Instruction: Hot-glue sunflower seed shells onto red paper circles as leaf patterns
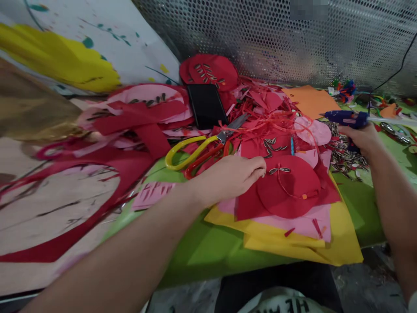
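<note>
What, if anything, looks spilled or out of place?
The striped seeds near the right hand straggle over the green surface, so they look spilled. The black phone also seems odd, lying among paper scraps.

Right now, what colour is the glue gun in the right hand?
Dark blue: the glue gun in the right hand shows in the head view.

Perforated metal wall [276, 43] at one o'clock, leaf-painted white panel [110, 13] at eleven, green table [208, 258] at six, grey floor [355, 282] toward five, dim light.
</note>
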`<act>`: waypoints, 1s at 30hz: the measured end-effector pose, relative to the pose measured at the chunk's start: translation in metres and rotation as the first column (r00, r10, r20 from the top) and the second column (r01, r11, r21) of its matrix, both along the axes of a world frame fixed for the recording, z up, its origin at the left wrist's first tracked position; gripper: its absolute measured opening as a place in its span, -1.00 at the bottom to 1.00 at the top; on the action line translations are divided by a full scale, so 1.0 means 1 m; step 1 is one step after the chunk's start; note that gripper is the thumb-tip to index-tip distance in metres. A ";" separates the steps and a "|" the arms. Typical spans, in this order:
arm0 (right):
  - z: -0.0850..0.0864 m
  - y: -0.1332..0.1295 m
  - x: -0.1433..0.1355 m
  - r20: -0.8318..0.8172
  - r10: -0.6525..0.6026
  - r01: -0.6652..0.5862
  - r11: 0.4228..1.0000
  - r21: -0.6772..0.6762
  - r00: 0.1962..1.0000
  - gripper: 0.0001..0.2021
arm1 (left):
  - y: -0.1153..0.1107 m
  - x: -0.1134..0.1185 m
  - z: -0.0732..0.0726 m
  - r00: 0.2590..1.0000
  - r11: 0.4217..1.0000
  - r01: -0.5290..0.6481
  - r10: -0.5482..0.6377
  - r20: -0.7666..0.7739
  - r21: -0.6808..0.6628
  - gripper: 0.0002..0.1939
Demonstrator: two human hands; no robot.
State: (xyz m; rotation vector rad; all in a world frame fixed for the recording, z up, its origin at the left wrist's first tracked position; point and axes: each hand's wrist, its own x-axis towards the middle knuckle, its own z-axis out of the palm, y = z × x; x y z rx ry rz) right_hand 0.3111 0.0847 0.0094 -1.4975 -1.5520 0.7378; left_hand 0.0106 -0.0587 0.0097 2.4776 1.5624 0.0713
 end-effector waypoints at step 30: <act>0.026 -0.076 -0.042 0.303 0.779 -0.737 0.622 -0.265 0.549 -0.68 | 0.000 0.000 -0.004 0.989 0.998 -0.053 0.047 0.141 0.038 -0.75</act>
